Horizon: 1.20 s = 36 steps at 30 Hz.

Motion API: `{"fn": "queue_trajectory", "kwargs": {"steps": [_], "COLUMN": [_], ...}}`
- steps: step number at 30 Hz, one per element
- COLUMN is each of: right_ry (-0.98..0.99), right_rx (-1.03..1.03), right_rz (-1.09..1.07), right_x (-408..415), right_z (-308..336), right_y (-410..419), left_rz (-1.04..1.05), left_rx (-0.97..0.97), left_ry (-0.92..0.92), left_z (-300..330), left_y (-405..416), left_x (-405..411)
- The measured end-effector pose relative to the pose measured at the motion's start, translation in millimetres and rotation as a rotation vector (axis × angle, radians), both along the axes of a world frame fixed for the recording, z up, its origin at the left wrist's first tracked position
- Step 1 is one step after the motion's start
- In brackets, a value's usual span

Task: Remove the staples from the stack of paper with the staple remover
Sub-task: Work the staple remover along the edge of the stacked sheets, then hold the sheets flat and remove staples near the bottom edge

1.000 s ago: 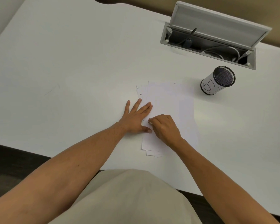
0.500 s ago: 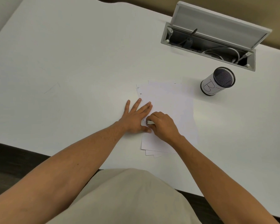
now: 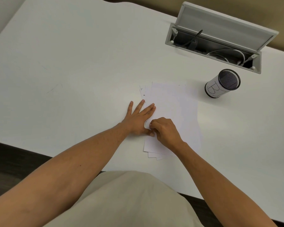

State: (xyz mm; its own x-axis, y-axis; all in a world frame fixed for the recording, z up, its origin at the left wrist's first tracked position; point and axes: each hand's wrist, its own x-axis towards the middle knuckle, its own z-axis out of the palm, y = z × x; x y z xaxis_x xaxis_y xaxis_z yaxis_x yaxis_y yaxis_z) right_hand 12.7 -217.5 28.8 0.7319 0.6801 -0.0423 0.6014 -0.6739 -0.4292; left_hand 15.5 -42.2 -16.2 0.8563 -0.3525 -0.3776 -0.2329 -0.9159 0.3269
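A loose stack of white paper sheets lies on the white table, its edges fanned at the left and bottom. My left hand rests flat with fingers spread on the stack's left edge, pressing it down. My right hand is curled just right of it, fingertips pinched on the staple remover at the paper's left margin. Only a tiny tip of the tool shows; the rest is hidden in my fingers. Small dark marks sit near the stack's top left corner.
A black mesh pen cup wrapped in white paper marked "B" stands right of the stack's far corner. Behind it an open cable hatch with its lid raised holds cords. The table's near edge runs just behind my lap.
My right hand has curled tighter over the tool, so the light-coloured piece seen at my fingertips half a second ago is now nearly covered. My left hand and the paper have stayed put.
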Motion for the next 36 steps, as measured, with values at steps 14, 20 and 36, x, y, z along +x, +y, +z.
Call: {"fn": "queue_trajectory", "kwargs": {"steps": [14, 20, 36], "right_ry": [-0.035, 0.047, 0.104], "right_rx": [0.045, 0.1, 0.137], "right_rz": [-0.092, -0.269, -0.643], "right_x": [-8.1, -2.9, -13.8], "right_z": [-10.7, -10.0, -11.9], "right_y": [-6.1, -5.4, -26.5], "left_rz": [-0.005, 0.005, 0.328], "left_rx": [-0.005, -0.013, 0.126], "left_ry": [0.004, -0.014, -0.159], "left_z": [0.3, -1.5, 18.7], "left_y": [0.0, -0.8, -38.7], "left_x": [-0.5, -1.5, -22.6]}}
